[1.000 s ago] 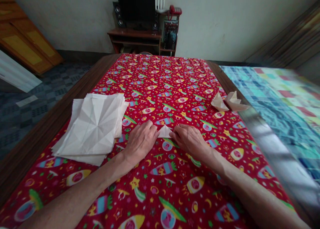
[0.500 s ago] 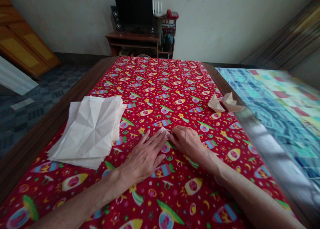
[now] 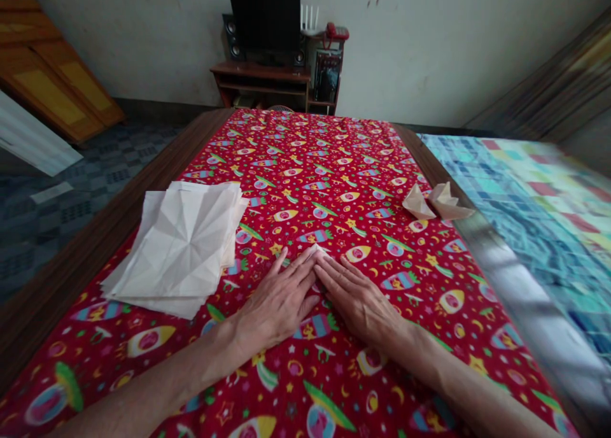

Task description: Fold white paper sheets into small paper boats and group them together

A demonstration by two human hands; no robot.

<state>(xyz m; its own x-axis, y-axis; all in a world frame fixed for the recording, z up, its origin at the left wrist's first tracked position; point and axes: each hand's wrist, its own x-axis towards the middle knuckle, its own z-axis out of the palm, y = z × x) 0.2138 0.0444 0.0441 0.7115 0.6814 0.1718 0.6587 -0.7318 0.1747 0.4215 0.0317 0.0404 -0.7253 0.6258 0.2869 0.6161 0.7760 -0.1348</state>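
A small piece of folded paper (image 3: pixel 316 249) lies on the red patterned cloth (image 3: pixel 329 170), mostly hidden under my fingers; only its pale tip shows. My left hand (image 3: pixel 286 295) rests flat on it from the left, fingers stretched out and thumb apart. From the right, my right hand (image 3: pixel 353 295) lies flat too, its fingertips on the paper and meeting the left fingertips. To the left is a stack of creased white paper sheets (image 3: pixel 186 247). Two folded paper shapes (image 3: pixel 417 204) with pointed tips sit at the cloth's right edge.
Brown wooden borders (image 3: pixel 157 170) run along both sides of the cloth. A bed with a chequered cover (image 3: pixel 501 196) adjoins on the right. Beyond the far end stands a desk (image 3: pixel 260 72) with a monitor (image 3: pixel 265 21), speakers and a red telephone (image 3: pixel 337 32). A wooden cabinet (image 3: pixel 57 75) is far left.
My right hand has gone from curled fingers beside the paper to lying flat with fingers stretched over it. My left hand stays on the paper. The view has shifted slightly.
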